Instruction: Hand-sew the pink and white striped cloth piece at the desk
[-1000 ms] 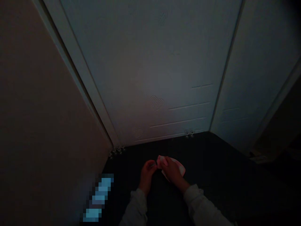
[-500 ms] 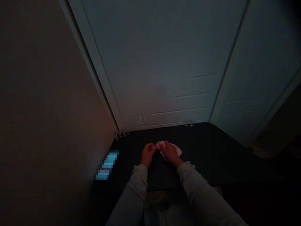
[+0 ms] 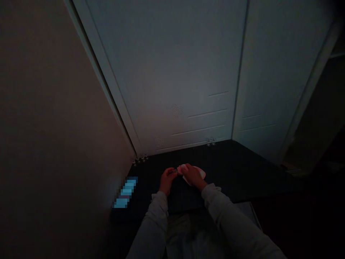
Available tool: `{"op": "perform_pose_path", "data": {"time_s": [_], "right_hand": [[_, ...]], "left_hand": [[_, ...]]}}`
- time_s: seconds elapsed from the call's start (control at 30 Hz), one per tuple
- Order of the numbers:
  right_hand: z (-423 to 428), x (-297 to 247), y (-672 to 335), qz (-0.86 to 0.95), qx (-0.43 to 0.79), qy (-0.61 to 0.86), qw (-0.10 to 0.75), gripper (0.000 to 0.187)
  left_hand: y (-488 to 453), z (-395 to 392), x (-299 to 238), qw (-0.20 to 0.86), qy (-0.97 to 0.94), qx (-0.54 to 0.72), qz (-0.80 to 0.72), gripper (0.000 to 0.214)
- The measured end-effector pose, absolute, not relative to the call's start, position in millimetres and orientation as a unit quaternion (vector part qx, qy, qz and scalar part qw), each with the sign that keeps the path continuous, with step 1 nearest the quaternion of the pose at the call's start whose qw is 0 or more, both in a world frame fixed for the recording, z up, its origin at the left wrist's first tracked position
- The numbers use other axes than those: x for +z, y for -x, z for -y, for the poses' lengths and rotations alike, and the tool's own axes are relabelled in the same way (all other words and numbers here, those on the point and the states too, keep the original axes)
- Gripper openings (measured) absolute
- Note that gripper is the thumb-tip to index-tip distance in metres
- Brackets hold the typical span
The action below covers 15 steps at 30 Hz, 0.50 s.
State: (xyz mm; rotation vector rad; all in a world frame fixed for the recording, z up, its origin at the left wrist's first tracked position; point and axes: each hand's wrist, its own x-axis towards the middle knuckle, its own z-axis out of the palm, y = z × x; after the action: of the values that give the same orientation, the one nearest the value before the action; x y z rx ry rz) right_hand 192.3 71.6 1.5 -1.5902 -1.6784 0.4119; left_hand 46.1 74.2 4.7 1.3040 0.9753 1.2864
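The room is very dark. My right hand [image 3: 192,176] is closed on a small pink and white object [image 3: 199,173], perhaps cloth or paper, just above a dark tabletop [image 3: 237,169]. My left hand [image 3: 167,178] is curled right beside it, fingertips pinched near the object's left end. What the left fingers pinch is too small and dim to name. Both arms wear light grey sleeves.
A lit screen [image 3: 125,191] glows blue at the table's left edge, blurred out. White panelled doors [image 3: 183,72] with faint heart marks stand behind the table. A plain wall [image 3: 48,126] rises close on the left. A pale object [image 3: 250,212] shows at lower right.
The view has pulled back and shifted; my hands stay together on the pink object, now a little higher in the picture, with more of my sleeves showing.
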Motion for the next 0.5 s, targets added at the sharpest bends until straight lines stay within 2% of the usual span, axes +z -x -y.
{"op": "perform_pose_path", "data": {"time_s": [0.23,0.5], "right_hand": [[-71.9,-0.2,-193.0,0.682,0.144,0.631,0.341,0.035],[-72.2,0.3,-193.7,0.683,0.128,0.644,0.320,0.029]], "left_hand": [[-46.4,-75.5,2.2,0.510,-0.556,0.525,-0.393,0.036],[-49.2,-73.3,5.1,0.514,-0.578,0.502,-0.387,0.032]]}}
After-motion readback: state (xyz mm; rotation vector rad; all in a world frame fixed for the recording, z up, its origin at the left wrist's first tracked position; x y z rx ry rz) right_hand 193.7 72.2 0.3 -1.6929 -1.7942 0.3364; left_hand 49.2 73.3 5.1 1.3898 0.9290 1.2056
